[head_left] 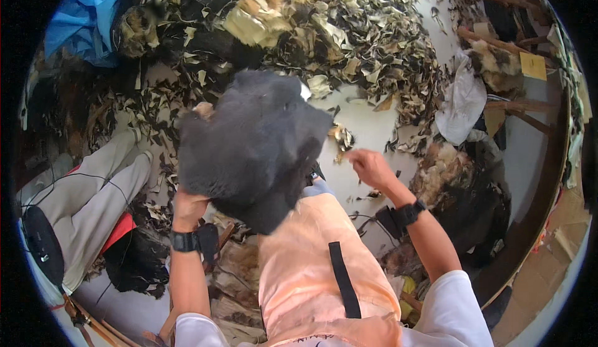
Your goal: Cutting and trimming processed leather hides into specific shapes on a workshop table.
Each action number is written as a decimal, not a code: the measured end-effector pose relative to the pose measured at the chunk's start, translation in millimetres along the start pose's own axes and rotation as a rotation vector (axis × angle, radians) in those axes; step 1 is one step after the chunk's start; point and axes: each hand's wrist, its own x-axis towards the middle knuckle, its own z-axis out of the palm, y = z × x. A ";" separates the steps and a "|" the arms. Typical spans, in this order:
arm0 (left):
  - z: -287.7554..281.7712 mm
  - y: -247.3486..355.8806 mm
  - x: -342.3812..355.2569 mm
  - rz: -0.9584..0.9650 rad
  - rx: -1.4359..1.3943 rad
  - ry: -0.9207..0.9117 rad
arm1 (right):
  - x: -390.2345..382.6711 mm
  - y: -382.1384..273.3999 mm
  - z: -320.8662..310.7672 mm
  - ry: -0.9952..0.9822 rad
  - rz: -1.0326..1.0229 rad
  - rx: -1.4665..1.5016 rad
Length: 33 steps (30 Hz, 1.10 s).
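1. Noted at mid-scene: a dark grey-black, roughly four-sided piece of furred hide (255,147), spread broad face up, partly over the person's peach-coloured cloth garment (336,253).

2. Held by its near left edge, with the left grip (190,207) closed on the hide. Probably taken at the border to leave most of the fur face uncovered. Cannot tell about support from below; underside hidden.

3. Found to the right, apart from the hide: the right grip (372,167), fingers curled inward. Cannot tell whether pinching anything. Perhaps held off to avoid covering the fur.

4. Observed on the far side: a wide, loose heap of cream-and-black hide scraps (380,42) on the smooth white floor (367,113). Judging by the jumbled tilts, likely dropped rather than stacked.

5. Recorded at right: a crumpled white plastic bag (461,101), with a fluffy tan fur piece (441,172) nearer. Seemingly set aside, beyond the right arm's way.

6. Logged at left: pale cloth trousers (103,172), cannot tell whether worn; far left, a crumpled blue plastic sheet (81,17), purpose unclear.
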 end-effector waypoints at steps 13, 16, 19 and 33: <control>-121.2 35.8 -170.9 0.550 0.896 0.445 | 102.3 -118.3 38.2 -0.440 -0.011 0.716; -126.6 40.6 -179.0 0.483 1.026 0.458 | 109.1 -103.7 64.7 -0.540 0.098 0.913; -144.3 43.0 -194.9 0.406 1.146 0.496 | 90.7 -124.0 56.6 -0.656 0.044 1.060; -38.9 47.9 -201.2 0.451 -0.098 0.646 | 55.0 -162.7 0.0 -0.705 0.350 1.349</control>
